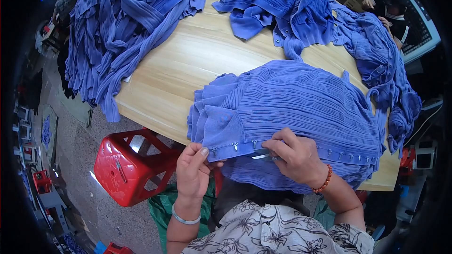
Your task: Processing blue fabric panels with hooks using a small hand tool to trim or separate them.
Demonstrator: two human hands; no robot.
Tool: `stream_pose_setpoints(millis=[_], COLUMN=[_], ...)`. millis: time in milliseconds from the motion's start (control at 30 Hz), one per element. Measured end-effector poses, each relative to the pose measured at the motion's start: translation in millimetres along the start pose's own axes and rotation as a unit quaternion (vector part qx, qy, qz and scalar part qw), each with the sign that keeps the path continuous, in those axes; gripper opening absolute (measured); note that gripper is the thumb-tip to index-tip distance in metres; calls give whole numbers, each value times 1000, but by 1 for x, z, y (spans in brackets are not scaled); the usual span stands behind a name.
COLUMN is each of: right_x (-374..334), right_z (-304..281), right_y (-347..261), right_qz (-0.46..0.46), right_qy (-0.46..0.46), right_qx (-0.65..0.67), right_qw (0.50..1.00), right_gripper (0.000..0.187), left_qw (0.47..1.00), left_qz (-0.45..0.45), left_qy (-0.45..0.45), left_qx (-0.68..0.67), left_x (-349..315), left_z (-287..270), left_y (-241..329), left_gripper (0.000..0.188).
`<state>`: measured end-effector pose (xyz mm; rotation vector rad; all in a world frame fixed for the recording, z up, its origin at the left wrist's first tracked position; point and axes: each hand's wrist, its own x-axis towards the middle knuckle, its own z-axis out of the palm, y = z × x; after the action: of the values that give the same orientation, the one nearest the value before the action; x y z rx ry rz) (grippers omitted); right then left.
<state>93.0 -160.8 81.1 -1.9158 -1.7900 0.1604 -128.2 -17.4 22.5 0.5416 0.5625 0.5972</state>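
A blue ribbed knit garment (pixel 301 99) lies in front of me at the table's near edge. Along its front band runs a row of small metal hook fasteners (pixel 235 146). My left hand (pixel 194 167) pinches the band's left end between thumb and fingers. My right hand (pixel 296 156) is closed over the band, right of the nearest hooks. From under its fingers a small pointed metal blade (pixel 260 156) sticks out to the left; the fingers hide the rest of that tool.
Heaps of similar blue knits (pixel 127 28) cover the far left, far middle (pixel 282 4) and right edge of the wooden table (pixel 174 75). A red plastic stool (pixel 115 169) with a thin tool on its seat stands at the left. Another person (pixel 393 16) is at the far right.
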Motion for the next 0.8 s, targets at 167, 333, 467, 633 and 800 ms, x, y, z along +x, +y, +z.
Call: stream_pose_setpoints(millis=[167, 333, 467, 633, 800], right_x=[2, 2, 1, 1, 1], right_z=[2, 2, 3, 3, 4], right_y=[-1, 0, -1, -1, 0], right_qz=[-3, -7, -4, -4, -4], right_qy=[-1, 2, -3, -8, -5], right_qx=[-7, -8, -9, -9, -17], right_qw=[1000, 1000, 1000, 1000, 1000], right_gripper=[38, 37, 37, 37, 37], left_qw=[893, 600, 544, 499, 428], left_qz=[269, 462, 432, 433, 483], left_qy=[149, 41, 41, 28, -11], left_qx=[329, 652, 718, 751, 764], left_x=[-6, -6, 10, 14, 20], left_z=[24, 30, 29, 27, 20], left_y=[-11, -5, -9, -10, -14], left_gripper=[21, 28, 26, 23, 25])
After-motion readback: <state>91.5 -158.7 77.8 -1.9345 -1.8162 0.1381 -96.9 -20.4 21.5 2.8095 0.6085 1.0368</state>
